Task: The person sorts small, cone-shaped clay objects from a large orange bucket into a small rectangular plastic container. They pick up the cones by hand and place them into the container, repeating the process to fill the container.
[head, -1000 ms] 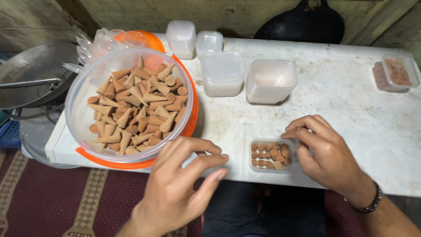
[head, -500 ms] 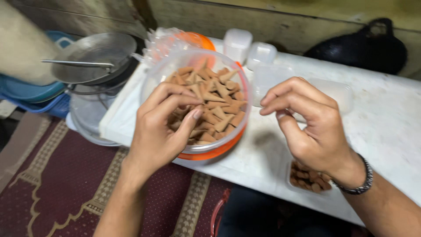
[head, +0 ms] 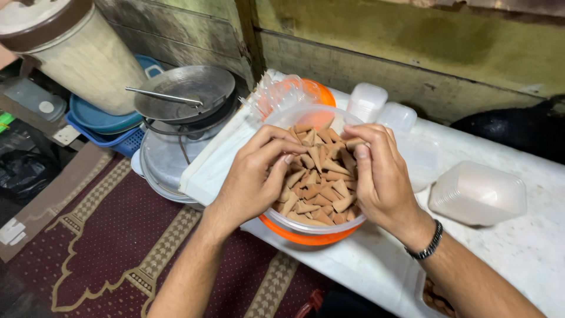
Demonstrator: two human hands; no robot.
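We find both hands in a clear bowl (head: pixel 276 121) of brown cones (head: pixel 318 185), which sits in an orange basin (head: pixel 306 234) near the front edge of the white surface (head: pixel 529 253). The left hand (head: pixel 256 176) lies over the bowl's left side, fingers curled narrow and pinching among the cones; we cannot tell how many it holds. The right hand (head: pixel 379 174) reaches in from the right, thumb and forefinger closed on one cone (head: pixel 353 143) at the pile's top. A dark bracelet (head: pixel 428 241) circles the right wrist.

Behind the bowl stand small clear tubs (head: pixel 366 101). A stack of larger tubs (head: pixel 477 194) lies well to the right. Left of the surface, a metal pan (head: pixel 188 88) with a rod across it rests on other metal pots, beside blue basins (head: pixel 103 121) and a beige drum (head: pixel 76 53). A patterned maroon rug (head: pixel 112 247) covers the floor.
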